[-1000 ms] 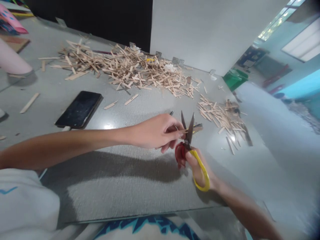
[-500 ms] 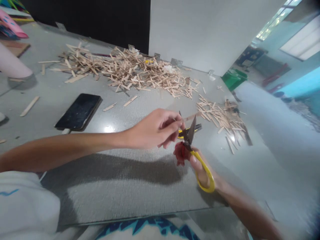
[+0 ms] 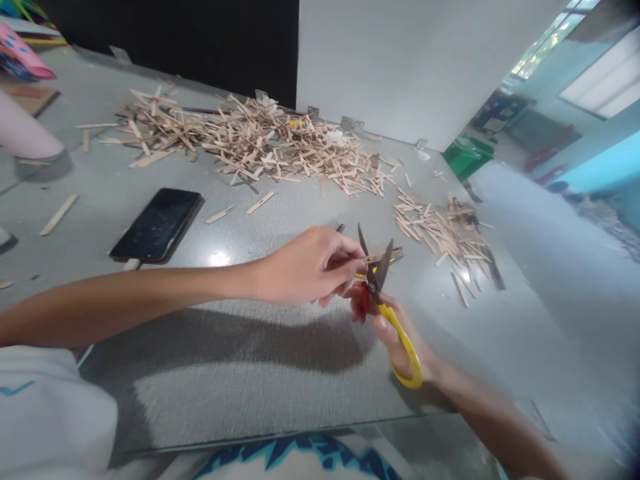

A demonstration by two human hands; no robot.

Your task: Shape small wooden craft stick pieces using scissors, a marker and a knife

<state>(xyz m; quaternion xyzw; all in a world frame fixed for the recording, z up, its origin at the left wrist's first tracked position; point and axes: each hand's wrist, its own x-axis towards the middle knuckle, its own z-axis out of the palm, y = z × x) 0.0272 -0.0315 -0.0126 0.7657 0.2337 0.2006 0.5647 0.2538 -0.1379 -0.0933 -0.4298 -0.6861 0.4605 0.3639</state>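
My right hand point(image 3: 393, 330) is closed round the handles of yellow-and-red scissors point(image 3: 400, 337), whose dark blades point away from me and stand apart. Between the fingertips of my left hand point(image 3: 320, 267) is a thin wooden stick point(image 3: 377, 257), pinched and reaching across between the two blades. Under the stick and blades lies a yellow and black utility knife point(image 3: 397, 255) on the table, mostly covered. The dark tip of some thin object point(image 3: 341, 227) shows just behind my left hand; the rest of it is hidden.
A large heap of cut wooden sticks point(image 3: 280, 143) spreads along the back of the grey table point(image 3: 225, 393). A smaller pile of sticks point(image 3: 440, 230) lies to the right. A phone point(image 3: 156, 225) with a white cable rests on the left. A green bin point(image 3: 467, 159) stands beyond the table.
The stick in my left hand has come down between the open scissor blades. My left hand has turned slightly, and the scissors have shifted a little to the left.
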